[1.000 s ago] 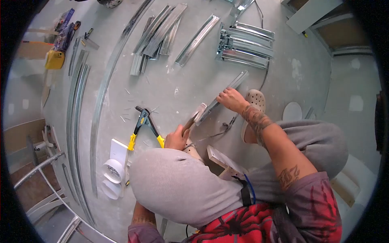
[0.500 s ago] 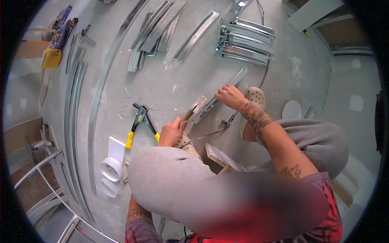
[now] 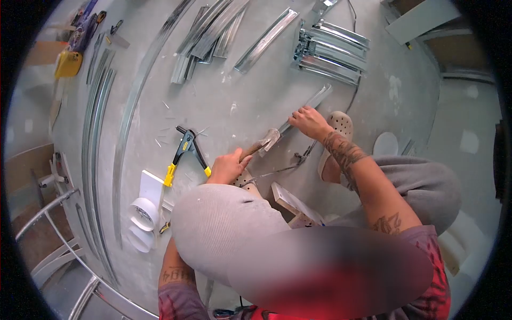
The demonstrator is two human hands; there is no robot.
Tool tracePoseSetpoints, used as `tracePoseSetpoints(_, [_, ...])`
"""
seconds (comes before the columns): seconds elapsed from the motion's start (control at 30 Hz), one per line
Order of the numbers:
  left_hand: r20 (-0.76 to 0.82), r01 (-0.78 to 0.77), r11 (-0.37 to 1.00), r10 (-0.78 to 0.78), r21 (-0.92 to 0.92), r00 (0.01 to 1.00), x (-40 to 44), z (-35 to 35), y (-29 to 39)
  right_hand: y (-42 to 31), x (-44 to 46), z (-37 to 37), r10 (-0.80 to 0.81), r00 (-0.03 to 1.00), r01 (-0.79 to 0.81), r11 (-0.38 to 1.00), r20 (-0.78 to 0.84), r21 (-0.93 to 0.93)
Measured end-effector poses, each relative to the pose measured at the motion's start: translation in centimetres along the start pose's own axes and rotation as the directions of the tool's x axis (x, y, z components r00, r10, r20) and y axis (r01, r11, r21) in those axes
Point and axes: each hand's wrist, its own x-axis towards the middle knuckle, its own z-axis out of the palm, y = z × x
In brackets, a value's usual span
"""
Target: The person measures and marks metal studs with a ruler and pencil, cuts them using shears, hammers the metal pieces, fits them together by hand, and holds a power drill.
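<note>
My left hand (image 3: pixel 228 166) is closed round the wooden handle of a hammer (image 3: pixel 256 149). Its head lies over the lower end of a short metal channel (image 3: pixel 319 96), though I cannot tell whether the two touch. My right hand (image 3: pixel 309 122) grips that channel near its middle, fingers wrapped over the top edge. Both hands are low over the grey floor, between my beige clogs (image 3: pixel 340 127). Left of my left hand lies a yellow-handled rivet gun (image 3: pixel 186 152), with small thin pins scattered about it.
Metal channel offcuts (image 3: pixel 213 34) and a bundle of short channels (image 3: pixel 333 50) lie ahead. Long metal profiles (image 3: pixel 96 133) run along the left. A white round duct piece (image 3: pixel 144 212) sits near my knee, and a bent metal tube frame (image 3: pixel 48 213) stands lower left.
The hammer head has swung from beside the channel to over its lower end. My right hand stays on the channel. The whole view has shifted slightly.
</note>
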Motion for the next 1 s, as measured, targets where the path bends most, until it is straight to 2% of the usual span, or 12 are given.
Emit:
tracePoseSetpoints(0.1, [0.056,0.017,0.997,-0.021,0.069,0.998,1.3,-1.0,0.3,0.1,0.1,-0.4,-0.011,1.0,0.011,1.0,-0.003,0.012])
tracePoseSetpoints(0.17, [0.013,0.128,0.988,-0.127,-0.081,0.992,0.7,-1.8,0.7,0.1,0.0,-0.2,-0.005,1.0,0.005,1.0,0.005,0.012])
tracePoseSetpoints(0.3, [-0.071,0.037,0.988,-0.048,-0.152,0.996,-0.3,-0.6,1.1,-0.1,-0.2,-0.3,0.009,1.0,-0.01,0.999,0.009,0.046])
tracePoseSetpoints(0.37, [0.046,0.055,0.996,-0.058,0.066,0.997,-0.2,0.2,1.1,-0.2,-0.3,-0.2,-0.003,1.0,0.002,0.999,0.021,0.045])
tracePoseSetpoints(0.6, [0.042,0.198,0.973,-0.194,-0.117,0.98,-0.6,-1.3,2.0,0.1,-0.2,0.0,-0.001,1.0,0.001,0.999,0.01,0.041])
tracePoseSetpoints(0.67, [0.06,0.139,0.986,-0.145,0.092,0.988,-0.7,-0.5,1.8,0.0,-0.2,-0.1,-0.005,0.999,0.003,0.999,0.042,0.038])
tracePoseSetpoints(0.73, [0.094,0.125,0.989,-0.133,0.083,0.987,-0.5,-0.7,1.2,0.0,-0.1,-0.1,-0.01,0.998,0.009,1.0,0.064,0.027])
tracePoseSetpoints(0.83, [0.102,0.177,0.984,-0.174,-0.02,0.979,-1.9,-1.4,0.9,-0.1,-0.3,0.1,0.01,0.998,-0.012,1.0,0.063,0.025])
tracePoseSetpoints(0.9, [0.012,0.312,0.858,-0.336,-0.408,0.942,-4.6,-2.1,1.0,-0.1,-0.6,0.0,0.006,0.999,-0.007,1.0,0.051,0.021])
tracePoseSetpoints(0.93, [-0.003,0.313,0.857,-0.344,-0.408,0.939,-6.1,-2.2,0.7,-0.2,-0.6,0.0,-0.003,0.999,0.002,1.0,0.045,0.022])
tracePoseSetpoints(1.0, [-0.134,0.324,0.802,-0.442,-0.502,0.887,-10.4,-2.4,0.0,0.2,-1.1,0.9,0.001,1.0,-0.002,0.999,0.016,0.047])
